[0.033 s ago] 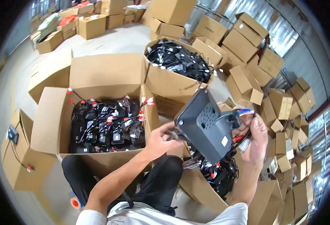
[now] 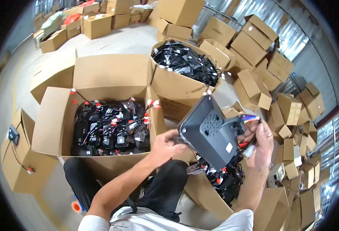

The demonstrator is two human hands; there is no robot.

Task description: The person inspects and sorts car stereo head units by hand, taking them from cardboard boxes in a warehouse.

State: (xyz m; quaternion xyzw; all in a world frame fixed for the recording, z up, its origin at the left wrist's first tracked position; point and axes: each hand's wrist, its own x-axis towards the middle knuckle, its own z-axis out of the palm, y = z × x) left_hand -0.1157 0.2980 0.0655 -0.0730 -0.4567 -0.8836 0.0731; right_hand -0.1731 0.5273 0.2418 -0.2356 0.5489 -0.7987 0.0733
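Observation:
A black plastic instrument housing (image 2: 208, 134) is tilted in front of me, with a grid of small holes, a round bracket and a white sticker on the side I see. My left hand (image 2: 166, 146) grips its left edge, thumb in front. My right hand (image 2: 262, 148) is closed round the multicoloured wires (image 2: 250, 118) that come off the bracket, with red and white connectors among the fingers. Below the housing, an open carton (image 2: 208, 196) holds more black wired parts (image 2: 231, 183). A clear plastic piece (image 2: 195, 168) shows at its edge.
Before my knees stands an open carton (image 2: 110, 71) of black units with red and white connectors. Behind it is a carton (image 2: 177, 86) heaped with black wired parts. On the far left, a small wired unit (image 2: 13, 134) lies on a box. Cartons (image 2: 254, 86) pile up along the right.
The view has shifted slightly, and the housing has tilted a little. Both hands keep the same hold.

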